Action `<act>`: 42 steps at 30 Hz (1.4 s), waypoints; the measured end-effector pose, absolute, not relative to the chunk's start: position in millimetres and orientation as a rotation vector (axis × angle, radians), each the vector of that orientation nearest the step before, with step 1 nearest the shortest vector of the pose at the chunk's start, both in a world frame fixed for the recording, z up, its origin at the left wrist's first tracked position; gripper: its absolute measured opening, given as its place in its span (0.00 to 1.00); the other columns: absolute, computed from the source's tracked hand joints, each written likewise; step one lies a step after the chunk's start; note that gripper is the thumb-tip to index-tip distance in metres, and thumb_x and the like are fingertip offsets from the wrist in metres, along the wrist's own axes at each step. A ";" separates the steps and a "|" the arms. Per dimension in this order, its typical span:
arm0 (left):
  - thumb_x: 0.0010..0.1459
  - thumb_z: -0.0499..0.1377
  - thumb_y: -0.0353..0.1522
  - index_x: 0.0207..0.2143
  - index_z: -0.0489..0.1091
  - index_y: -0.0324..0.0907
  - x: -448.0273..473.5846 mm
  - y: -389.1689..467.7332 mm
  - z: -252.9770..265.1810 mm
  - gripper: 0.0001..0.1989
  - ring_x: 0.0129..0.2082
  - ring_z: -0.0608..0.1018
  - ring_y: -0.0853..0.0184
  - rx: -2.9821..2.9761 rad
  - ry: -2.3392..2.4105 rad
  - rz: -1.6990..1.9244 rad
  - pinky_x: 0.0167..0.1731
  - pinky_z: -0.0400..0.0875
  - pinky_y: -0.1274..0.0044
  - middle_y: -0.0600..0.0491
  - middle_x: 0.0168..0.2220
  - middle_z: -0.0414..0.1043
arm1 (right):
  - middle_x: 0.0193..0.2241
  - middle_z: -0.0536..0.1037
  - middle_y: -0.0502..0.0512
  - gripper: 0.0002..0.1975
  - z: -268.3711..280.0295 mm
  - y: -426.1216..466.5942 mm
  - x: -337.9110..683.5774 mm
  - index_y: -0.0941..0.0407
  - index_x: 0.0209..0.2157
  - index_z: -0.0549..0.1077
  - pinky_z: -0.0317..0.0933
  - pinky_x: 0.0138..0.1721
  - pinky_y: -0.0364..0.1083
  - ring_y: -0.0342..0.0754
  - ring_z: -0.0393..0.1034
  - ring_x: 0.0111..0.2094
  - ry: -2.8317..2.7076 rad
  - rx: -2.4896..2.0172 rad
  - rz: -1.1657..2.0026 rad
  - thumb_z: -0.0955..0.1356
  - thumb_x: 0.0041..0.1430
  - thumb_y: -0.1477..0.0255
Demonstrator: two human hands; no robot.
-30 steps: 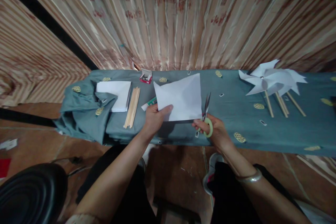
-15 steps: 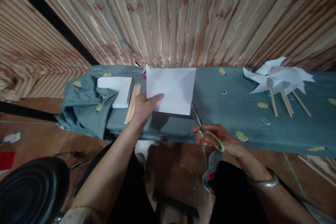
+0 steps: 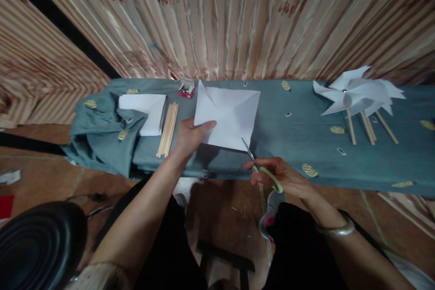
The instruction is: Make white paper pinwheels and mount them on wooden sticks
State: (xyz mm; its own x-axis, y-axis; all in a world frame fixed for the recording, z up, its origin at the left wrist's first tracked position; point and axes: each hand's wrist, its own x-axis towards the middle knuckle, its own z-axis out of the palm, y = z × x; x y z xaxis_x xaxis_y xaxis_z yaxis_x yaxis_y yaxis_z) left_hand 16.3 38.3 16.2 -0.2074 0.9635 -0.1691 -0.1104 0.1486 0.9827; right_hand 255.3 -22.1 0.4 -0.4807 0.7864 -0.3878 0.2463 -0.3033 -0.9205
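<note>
A square white sheet of paper is pinched at its lower left edge by my left hand, thumb on top. Crease lines run toward its corners, and a slit shows near the upper left corner, which sticks up. My right hand grips a pair of green-handled scissors, fingers in the loops. The blades lie at the paper's lower right corner, one of them over its surface. To the left of the paper are a bundle of wooden sticks and a stack of white paper.
A small red and white box of shiny bits stands at the table's back edge. Several white paper pinwheels on sticks lie at the right on the green cloth. Curtains hang behind. A black round seat is at lower left.
The paper has shifted slightly right and turned, uncovering the small box. The scissors' blades have come up to the lower right corner, one now showing over the paper.
</note>
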 end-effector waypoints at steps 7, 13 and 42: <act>0.36 0.71 0.35 0.27 0.78 0.34 19.4 38.2 16.5 0.15 0.26 0.77 0.65 0.909 1.386 1.265 0.28 0.71 0.76 0.50 0.26 0.78 | 0.21 0.75 0.51 0.23 -1.4 -21.3 256.6 0.60 0.38 0.78 0.60 0.20 0.41 0.41 0.65 0.20 -1.558 -1.304 1.818 0.75 0.45 0.57; 0.37 0.70 0.34 0.27 0.78 0.35 18.5 38.5 14.1 0.14 0.25 0.77 0.65 0.922 1.389 1.263 0.25 0.71 0.77 0.50 0.26 0.78 | 0.22 0.77 0.50 0.20 -1.5 -21.6 259.6 0.58 0.38 0.79 0.58 0.20 0.40 0.41 0.66 0.21 -1.575 -1.278 1.807 0.74 0.47 0.58; 0.38 0.69 0.33 0.27 0.78 0.35 18.9 36.4 15.5 0.12 0.24 0.76 0.67 0.923 1.375 1.230 0.26 0.70 0.77 0.50 0.26 0.78 | 0.22 0.76 0.49 0.20 -4.4 -21.9 257.3 0.57 0.36 0.79 0.57 0.21 0.39 0.39 0.64 0.20 -1.496 -1.310 1.859 0.76 0.43 0.59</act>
State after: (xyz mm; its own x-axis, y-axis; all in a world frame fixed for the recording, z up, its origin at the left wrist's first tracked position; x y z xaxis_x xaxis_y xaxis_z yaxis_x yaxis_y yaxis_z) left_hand 18.9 36.4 15.5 -0.1776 0.9647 -0.1947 -0.0861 0.1818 0.9796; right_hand 257.3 -21.9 -4.4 -0.4700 0.7844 -0.4047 0.2278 -0.3352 -0.9142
